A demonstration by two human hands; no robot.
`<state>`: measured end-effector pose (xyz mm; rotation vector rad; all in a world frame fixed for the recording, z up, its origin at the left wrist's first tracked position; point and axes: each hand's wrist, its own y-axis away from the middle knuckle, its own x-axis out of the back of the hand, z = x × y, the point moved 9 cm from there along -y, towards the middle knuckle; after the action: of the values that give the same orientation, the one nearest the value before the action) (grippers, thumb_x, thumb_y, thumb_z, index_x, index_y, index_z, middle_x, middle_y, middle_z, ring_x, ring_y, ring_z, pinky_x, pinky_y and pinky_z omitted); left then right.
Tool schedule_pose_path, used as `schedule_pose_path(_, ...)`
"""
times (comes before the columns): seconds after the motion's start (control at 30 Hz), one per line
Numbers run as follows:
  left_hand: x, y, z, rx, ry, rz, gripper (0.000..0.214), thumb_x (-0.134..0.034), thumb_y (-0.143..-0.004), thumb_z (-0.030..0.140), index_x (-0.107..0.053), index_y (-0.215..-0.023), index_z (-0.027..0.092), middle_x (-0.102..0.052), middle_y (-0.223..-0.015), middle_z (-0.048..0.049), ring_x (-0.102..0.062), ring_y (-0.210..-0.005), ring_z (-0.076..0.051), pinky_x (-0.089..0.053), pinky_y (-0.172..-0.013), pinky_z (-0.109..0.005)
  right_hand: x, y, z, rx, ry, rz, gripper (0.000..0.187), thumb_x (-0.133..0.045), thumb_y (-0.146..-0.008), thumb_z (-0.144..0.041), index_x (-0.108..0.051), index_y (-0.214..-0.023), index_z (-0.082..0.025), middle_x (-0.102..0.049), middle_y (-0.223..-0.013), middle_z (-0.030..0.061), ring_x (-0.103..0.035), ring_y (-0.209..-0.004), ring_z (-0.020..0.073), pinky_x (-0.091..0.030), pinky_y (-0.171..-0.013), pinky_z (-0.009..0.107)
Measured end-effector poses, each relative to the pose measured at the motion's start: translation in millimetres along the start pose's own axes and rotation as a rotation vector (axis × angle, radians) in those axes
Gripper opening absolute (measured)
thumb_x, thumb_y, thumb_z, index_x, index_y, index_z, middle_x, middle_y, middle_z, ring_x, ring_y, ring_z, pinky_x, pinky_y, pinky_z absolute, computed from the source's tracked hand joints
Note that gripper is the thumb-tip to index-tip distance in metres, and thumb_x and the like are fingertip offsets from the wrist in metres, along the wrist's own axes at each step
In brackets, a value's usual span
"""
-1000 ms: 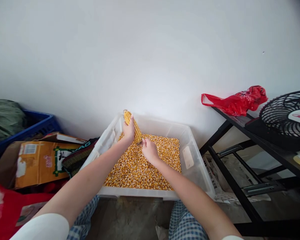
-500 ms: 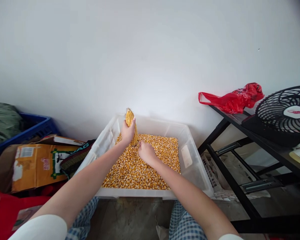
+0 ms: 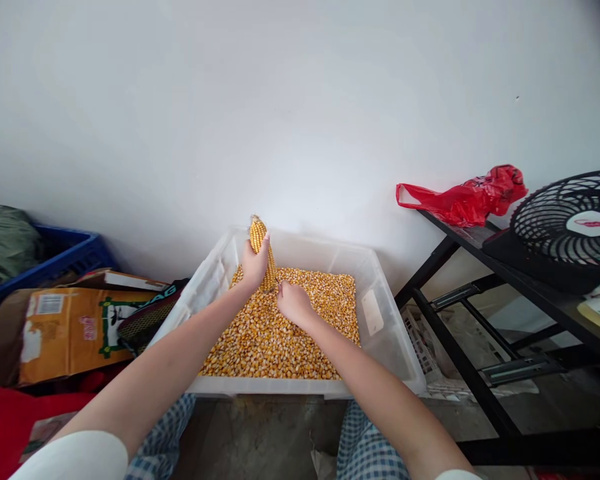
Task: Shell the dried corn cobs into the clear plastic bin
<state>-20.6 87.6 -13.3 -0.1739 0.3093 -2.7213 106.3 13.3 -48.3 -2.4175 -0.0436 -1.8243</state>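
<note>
An ear of corn (image 3: 259, 233), yellow with dry silk at its tip, stands tilted above the plastic bin (image 3: 305, 387). My left hand (image 3: 255, 263) is wrapped round its middle. My right hand (image 3: 293, 301) is closed at the ear's lower end, its fingertips beside or touching it. Whatever those fingers pinch is too small to make out. Loose corn kernels (image 3: 270, 347) cover the bin's floor below both hands.
To the left lie an orange carton (image 3: 70, 333), a mesh bag (image 3: 155, 317) and a blue crate (image 3: 75, 257). On the right, a black table (image 3: 545, 293) bears a red plastic bag (image 3: 470, 200) and a black fan (image 3: 565, 220). A white wall (image 3: 280, 100) rises behind the bin.
Almost nothing differs. The ear's tip has shifted very slightly left, and both hands keep their places at the ear.
</note>
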Motion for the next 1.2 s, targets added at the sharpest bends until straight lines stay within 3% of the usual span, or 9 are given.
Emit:
schedule_pose_path(0.13, -3.4, 3, 7, -0.048, -0.062, -0.046, 0.046, -0.050, -0.072, 0.064, -0.051, -0.092, 0.023, -0.061, -0.085, -0.0035, -0.059, -0.083, -0.022, -0.044, -0.071, -0.030, -3, -1, -1, 0.031, -0.025, -0.026, 0.030, -0.033, -0.090, -0.027, -0.061, -0.095, -0.016, -0.067, -0.087, 0.0124, -0.063, -0.079, 0.0203, -0.038, -0.063, 0.027)
schedule_pose_path(0.27, -2.2, 0, 8, -0.021, 0.048, -0.068, 0.047, -0.051, -0.072, 0.062, -0.052, -0.095, 0.021, -0.061, -0.084, -0.0046, -0.059, -0.083, -0.022, -0.046, -0.069, -0.030, 1, -2, 4, 0.098, -0.074, -0.057, 0.035, -0.028, -0.093, -0.031, -0.061, -0.094, -0.019, -0.068, -0.086, 0.0080, -0.061, -0.078, 0.0166, -0.036, -0.063, 0.024)
schedule_pose_path(0.43, -17.5, 0, 8, 0.037, 0.190, -0.254, 0.050, -0.054, -0.071, 0.060, -0.052, -0.100, 0.020, -0.057, -0.069, -0.0023, -0.059, -0.063, -0.019, -0.047, -0.054, -0.027, 9, -2, 2, 0.218, -0.044, -0.098, 0.032, -0.032, -0.091, -0.033, -0.062, -0.089, -0.021, -0.068, -0.087, 0.0047, -0.060, -0.077, 0.0153, -0.034, -0.062, 0.023)
schedule_pose_path(0.57, -29.0, 2, 14, 0.045, 0.269, -0.388, 0.052, -0.055, -0.070, 0.061, -0.051, -0.101, 0.019, -0.053, -0.060, 0.0006, -0.055, -0.046, -0.015, -0.044, -0.043, -0.025, 23, -1, 2, 0.221, 0.032, -0.030, 0.030, -0.034, -0.090, -0.032, -0.063, -0.089, -0.022, -0.068, -0.088, 0.0053, -0.060, -0.079, 0.0168, -0.036, -0.065, 0.025)
schedule_pose_path(0.7, -29.4, 0, 17, 0.084, 0.326, -0.418, 0.051, -0.055, -0.070, 0.061, -0.049, -0.099, 0.019, -0.052, -0.055, 0.0008, -0.054, -0.040, -0.015, -0.043, -0.039, -0.025, 44, 4, 0, 0.243, -0.002, 0.062, 0.031, -0.034, -0.090, -0.030, -0.063, -0.090, -0.021, -0.068, -0.091, 0.0073, -0.060, -0.084, 0.0189, -0.038, -0.073, 0.028)
schedule_pose_path(0.87, -23.4, -8, 13, 0.155, 0.392, -0.389, 0.054, -0.055, -0.069, 0.063, -0.048, -0.098, 0.019, -0.054, -0.054, 0.0001, -0.056, -0.042, -0.016, -0.044, -0.039, -0.025, 60, 6, 6, 0.239, -0.382, 0.065, 0.026, -0.039, -0.087, -0.028, -0.051, -0.110, -0.022, -0.064, -0.083, 0.0018, -0.057, -0.073, 0.0148, -0.040, -0.069, 0.026)
schedule_pose_path(1.0, -22.9, -13, 5, 0.265, 0.483, -0.364, 0.056, -0.052, -0.068, 0.067, -0.049, -0.095, 0.017, -0.055, -0.052, -0.0014, -0.057, -0.042, -0.018, -0.044, -0.039, -0.026, 55, -2, 15, 0.154, -0.802, 0.005, 0.019, -0.051, -0.079, -0.034, -0.056, -0.093, -0.021, -0.056, -0.067, -0.0041, -0.045, -0.049, 0.0087, -0.037, -0.052, 0.021)
schedule_pose_path(1.1, -25.0, -13, -1, 0.358, 0.553, -0.358, 0.057, -0.050, -0.068, 0.068, -0.050, -0.093, 0.017, -0.057, -0.053, -0.0026, -0.057, -0.042, -0.019, -0.045, -0.040, -0.028, 52, -8, 21, 0.074, -1.073, 0.009, 0.022, -0.058, -0.073, -0.037, -0.059, -0.086, -0.018, -0.053, -0.065, -0.0035, -0.043, -0.048, 0.0073, -0.035, -0.047, 0.020)
schedule_pose_path(1.2, -26.5, -13, -2, 0.412, 0.607, -0.365, 0.057, -0.048, -0.069, 0.069, -0.051, -0.092, 0.017, -0.057, -0.053, -0.0033, -0.057, -0.043, -0.019, -0.045, -0.041, -0.029, 59, -8, 24, 0.051, -1.192, 0.065, 0.028, -0.062, -0.070, -0.040, -0.062, -0.086, -0.017, -0.052, -0.062, -0.0034, -0.044, -0.049, 0.0075, -0.036, -0.048, 0.021)
